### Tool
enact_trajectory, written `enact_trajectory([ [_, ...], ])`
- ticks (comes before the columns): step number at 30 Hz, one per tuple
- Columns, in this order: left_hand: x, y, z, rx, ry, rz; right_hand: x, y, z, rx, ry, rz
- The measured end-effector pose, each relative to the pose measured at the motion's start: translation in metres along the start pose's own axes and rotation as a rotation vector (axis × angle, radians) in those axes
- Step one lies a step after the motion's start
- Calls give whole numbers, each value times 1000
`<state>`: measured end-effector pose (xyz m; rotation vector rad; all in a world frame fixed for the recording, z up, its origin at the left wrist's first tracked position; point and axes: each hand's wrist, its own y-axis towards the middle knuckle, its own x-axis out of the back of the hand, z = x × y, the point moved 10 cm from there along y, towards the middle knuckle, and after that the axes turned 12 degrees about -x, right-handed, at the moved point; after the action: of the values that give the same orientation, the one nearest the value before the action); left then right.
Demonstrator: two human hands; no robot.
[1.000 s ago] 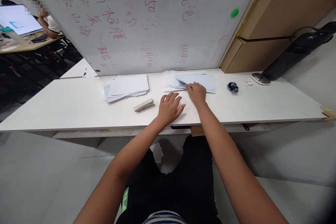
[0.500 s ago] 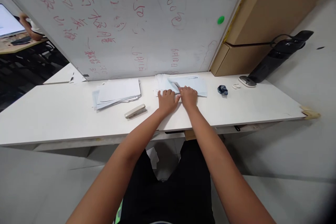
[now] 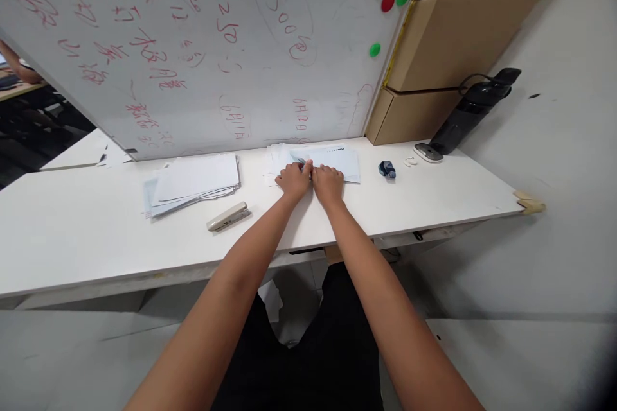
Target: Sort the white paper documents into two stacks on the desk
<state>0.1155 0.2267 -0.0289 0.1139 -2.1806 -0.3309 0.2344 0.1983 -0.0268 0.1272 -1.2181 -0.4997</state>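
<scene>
Both hands meet over a small pile of papers (image 3: 350, 170), white sheets with a pale blue one on top. My left hand (image 3: 294, 181) has its fingers bent over the near edge of the pile, the thumb against a raised fold of paper. Right beside it, my right hand (image 3: 328, 186) is closed on the same fold; its fingertips are partly hidden. To the left lies a beige stapler (image 3: 229, 216) on the white desk (image 3: 120, 250). Behind the stapler is a thicker, uneven stack of papers (image 3: 200, 178), white over pale blue.
A whiteboard (image 3: 207, 96) with red writing stands at the desk's back edge. Cardboard boxes (image 3: 457, 38), a black bottle (image 3: 475, 109), a computer mouse (image 3: 428, 153) and a small dark blue item (image 3: 387, 170) are on the right. Another person's arm (image 3: 22, 64) shows far left.
The view has shifted, so the desk items sit further left in the picture. My left thumb has come up beside my right hand, and the raised paper fold now sits lower between my hands.
</scene>
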Motion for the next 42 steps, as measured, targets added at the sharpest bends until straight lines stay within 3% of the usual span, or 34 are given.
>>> enact_trajectory([
  [5, -2, 1, 8, -2, -43, -13, 0, 1, -2, -12, 5, -11],
  [19, 4, -7, 4, -34, -68, -76, -2, 2, -4, -20, 42, -21],
  [27, 5, -7, 9, -1, -11, -104, -3, -2, 3, 42, 18, 0],
  [31, 17, -13, 8, -37, -70, -140, 1, -9, 14, 129, 71, 35],
  [34, 42, -33, 0, -98, -222, -161, 24, -20, 13, 149, 182, -4],
  [38, 94, -91, 2, -104, -536, -199, 84, -46, -34, -133, 604, -153],
  [39, 106, -109, 7, -90, -590, -207, 91, -55, -45, -187, 758, -115],
  [42, 124, -158, 31, -41, -768, -174, 96, -80, -43, -171, 1195, 220],
])
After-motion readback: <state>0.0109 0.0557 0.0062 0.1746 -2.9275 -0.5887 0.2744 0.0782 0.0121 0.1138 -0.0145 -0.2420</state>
